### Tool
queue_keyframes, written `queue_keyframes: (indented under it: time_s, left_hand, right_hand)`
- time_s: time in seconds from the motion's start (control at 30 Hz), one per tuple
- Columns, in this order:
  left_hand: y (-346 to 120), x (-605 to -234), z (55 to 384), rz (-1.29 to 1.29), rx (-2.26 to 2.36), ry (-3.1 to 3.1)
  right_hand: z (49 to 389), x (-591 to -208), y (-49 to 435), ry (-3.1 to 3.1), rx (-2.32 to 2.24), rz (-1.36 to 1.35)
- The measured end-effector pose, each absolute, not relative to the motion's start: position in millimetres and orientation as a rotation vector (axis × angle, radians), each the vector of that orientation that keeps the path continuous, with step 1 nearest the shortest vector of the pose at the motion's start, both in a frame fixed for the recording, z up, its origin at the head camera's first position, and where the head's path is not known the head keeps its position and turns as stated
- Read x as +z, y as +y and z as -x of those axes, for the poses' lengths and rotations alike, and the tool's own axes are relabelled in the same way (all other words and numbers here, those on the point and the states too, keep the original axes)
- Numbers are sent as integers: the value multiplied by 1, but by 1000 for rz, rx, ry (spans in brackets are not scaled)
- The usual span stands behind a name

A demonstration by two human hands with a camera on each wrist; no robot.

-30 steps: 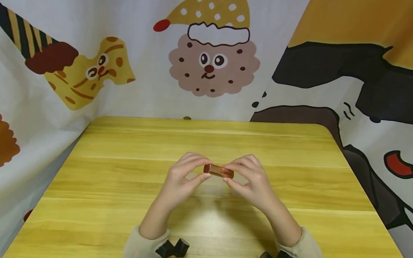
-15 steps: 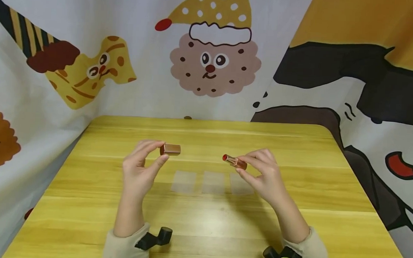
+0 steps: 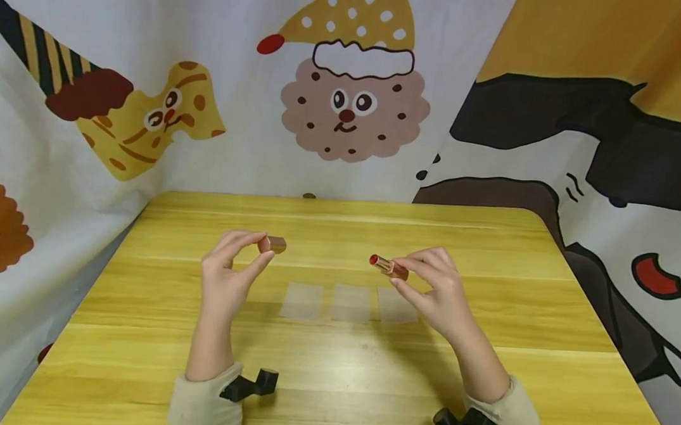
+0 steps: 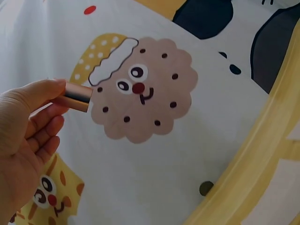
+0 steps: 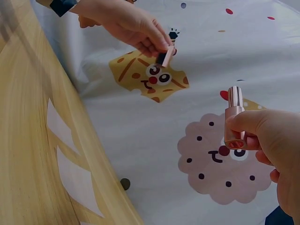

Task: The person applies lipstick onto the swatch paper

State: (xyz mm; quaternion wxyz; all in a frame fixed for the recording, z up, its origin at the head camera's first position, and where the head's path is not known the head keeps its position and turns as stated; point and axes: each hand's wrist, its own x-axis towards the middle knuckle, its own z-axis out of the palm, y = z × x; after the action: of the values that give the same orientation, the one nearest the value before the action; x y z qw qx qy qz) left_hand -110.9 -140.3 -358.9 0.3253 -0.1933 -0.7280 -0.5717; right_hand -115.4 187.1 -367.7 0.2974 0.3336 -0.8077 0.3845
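Note:
My left hand (image 3: pixel 227 275) pinches a copper-coloured lipstick cap (image 3: pixel 275 244) between thumb and fingers, above the left part of the table. In the left wrist view the cap (image 4: pixel 77 97) juts out past the fingertips. Over the right side, my right hand (image 3: pixel 436 291) grips the lipstick base (image 3: pixel 397 270) between thumb and fingers. Its red tip (image 3: pixel 374 259) is bare and points up and left. Seen from the right wrist, the lipstick (image 5: pixel 235 117) stands nearly upright with its metal tube showing. Cap and lipstick are well apart.
Three pale, thin squares lie in a row on the wooden table (image 3: pixel 333 377): a left one (image 3: pixel 301 301), a middle one (image 3: pixel 350 303) and a right one (image 3: pixel 396 305), partly behind the right hand. A cartoon-printed curtain (image 3: pixel 234 163) hangs behind.
The cap has come off the lipstick as my hands moved apart. The left hand went left with the cap, which has since turned a little; the right hand has barely moved in the last half second.

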Motion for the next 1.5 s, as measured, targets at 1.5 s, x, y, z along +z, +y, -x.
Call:
queue_keyframes:
  time_s: [1.5]
  left_hand:
    - [-170, -444, 147, 81, -1677, -2240]
  right_hand:
    - [113, -371, 184, -2113, 1062, -916]
